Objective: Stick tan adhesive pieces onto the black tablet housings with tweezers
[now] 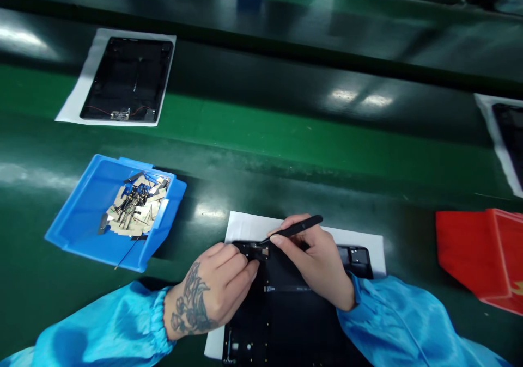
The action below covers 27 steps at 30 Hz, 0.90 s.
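My right hand (pixel 322 261) pinches black tweezers (pixel 300 227), their tips angled down and left to the upper edge of a black tablet housing (pixel 302 323). My left hand (pixel 216 288), tattooed on its back, is closed with bent fingers at the housing's upper left corner. Right by its fingertips is a small dark part with a metallic patch (pixel 263 251), where the tweezer tips come down. Whatever the left fingers grip is mostly hidden. Under the housing lies a white sheet (pixel 245 225). Both wrists are in blue sleeves.
On the left stands a blue bin (pixel 81 209) holding many small flat parts with thin wires (pixel 137 206). Beyond it another tablet housing (pixel 131 78) with red wires lies on a white sheet. A red bin (pixel 461 252) and a partly visible housing (pixel 512 133) are at right.
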Available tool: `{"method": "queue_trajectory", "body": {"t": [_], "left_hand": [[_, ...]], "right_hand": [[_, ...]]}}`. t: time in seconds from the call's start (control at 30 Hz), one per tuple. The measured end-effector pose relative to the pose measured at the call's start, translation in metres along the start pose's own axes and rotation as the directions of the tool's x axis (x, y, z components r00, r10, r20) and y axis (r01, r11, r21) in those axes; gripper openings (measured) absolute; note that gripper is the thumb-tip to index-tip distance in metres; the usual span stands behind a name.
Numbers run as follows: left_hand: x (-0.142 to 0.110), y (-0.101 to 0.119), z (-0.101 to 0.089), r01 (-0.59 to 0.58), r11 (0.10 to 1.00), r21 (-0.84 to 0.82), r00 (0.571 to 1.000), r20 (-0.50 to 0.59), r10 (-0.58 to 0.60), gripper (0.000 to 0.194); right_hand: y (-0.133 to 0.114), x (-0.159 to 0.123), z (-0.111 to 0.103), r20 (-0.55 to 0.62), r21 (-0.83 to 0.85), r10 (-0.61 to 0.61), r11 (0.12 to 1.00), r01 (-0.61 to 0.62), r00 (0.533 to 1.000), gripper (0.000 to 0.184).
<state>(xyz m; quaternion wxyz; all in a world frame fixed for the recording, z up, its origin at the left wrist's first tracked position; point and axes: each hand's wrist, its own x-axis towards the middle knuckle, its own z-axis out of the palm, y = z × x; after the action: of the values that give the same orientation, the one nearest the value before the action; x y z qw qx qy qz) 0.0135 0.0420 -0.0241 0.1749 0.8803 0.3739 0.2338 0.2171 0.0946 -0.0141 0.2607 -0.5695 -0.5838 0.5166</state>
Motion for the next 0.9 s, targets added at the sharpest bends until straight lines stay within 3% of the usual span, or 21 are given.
{"method": "queue_trajectory", "body": {"t": [0.27, 0.47, 0.77, 0.9], "left_hand": [[0.0046, 0.0011, -0.0056, 0.022, 1.0, 0.022, 1.0, -0.018, -0.022, 0.027], [0.0042, 0.0056, -0.0052, 0.084, 0.983, 0.162, 0.993, -0.097, -0.068, 0.031], [0.0057, 0.0064, -0.0015, 0.101, 0.96, 0.263, 0.993, -0.093, -0.078, 0.031], [0.0073, 0.0063, -0.0013, 0.091, 0.955, 0.283, 0.993, -0.099, -0.066, 0.029]], "right_hand": [[-0.0044, 0.0, 0.0002, -0.023, -0.014, -0.065, 0.998, 0.065, 0.998, 0.01], [-0.0031, -0.0005, 0.0003, -0.03, -0.051, -0.11, 0.993, 0.109, 0.993, 0.009], [-0.0025, -0.0002, 0.0003, -0.044, -0.065, -0.178, 0.982, 0.175, 0.983, 0.01], [-0.0031, -0.0014, 0.0022, -0.06, -0.166, -0.29, 0.946, 0.277, 0.955, 0.008]]}}
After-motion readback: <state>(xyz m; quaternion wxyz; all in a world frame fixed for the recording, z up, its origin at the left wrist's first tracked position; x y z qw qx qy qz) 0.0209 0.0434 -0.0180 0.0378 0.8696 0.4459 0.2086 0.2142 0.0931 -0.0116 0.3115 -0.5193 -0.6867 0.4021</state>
